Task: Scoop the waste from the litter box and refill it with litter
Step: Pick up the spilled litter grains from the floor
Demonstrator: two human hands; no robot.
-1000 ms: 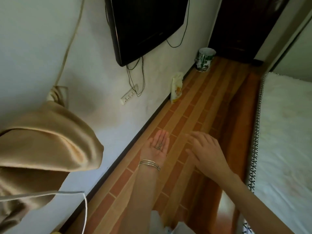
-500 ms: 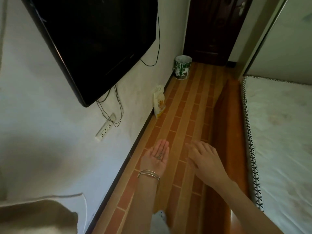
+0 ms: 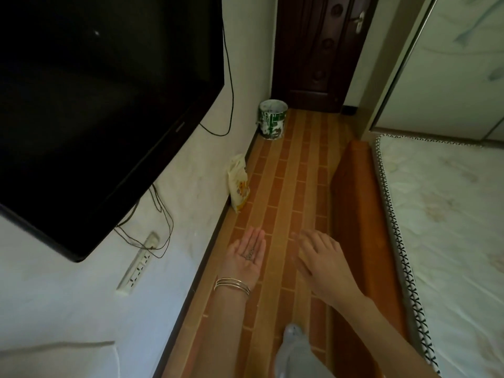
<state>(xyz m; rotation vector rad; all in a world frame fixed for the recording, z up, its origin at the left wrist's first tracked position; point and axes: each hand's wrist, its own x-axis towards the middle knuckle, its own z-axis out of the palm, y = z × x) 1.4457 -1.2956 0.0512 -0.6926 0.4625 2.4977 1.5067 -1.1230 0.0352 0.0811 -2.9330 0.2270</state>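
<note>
Grey bits (image 3: pixel 248 254): small loose pile on L palm, prob litter grains, can't tell for sure.
L hand (image 3: pixel 242 267): palm up, fingers straight & together, flat under the bits, nothing clamped.
R hand (image 3: pixel 324 264): palm down, fingers slack & apart, holds nothing.
Litter box: not in view.
Handling: grains look light, dry, quick to roll off; keep palm level or cup it.
Bag (image 3: pixel 239 184): leans on wall (image 3: pixel 191 192) ahead; looks soft, take by the top.
Bucket (image 3: pixel 272 120): further along same wall.

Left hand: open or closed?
Open: the left hand lies palm up, fingers straight, small dark bits loose on it.
</note>
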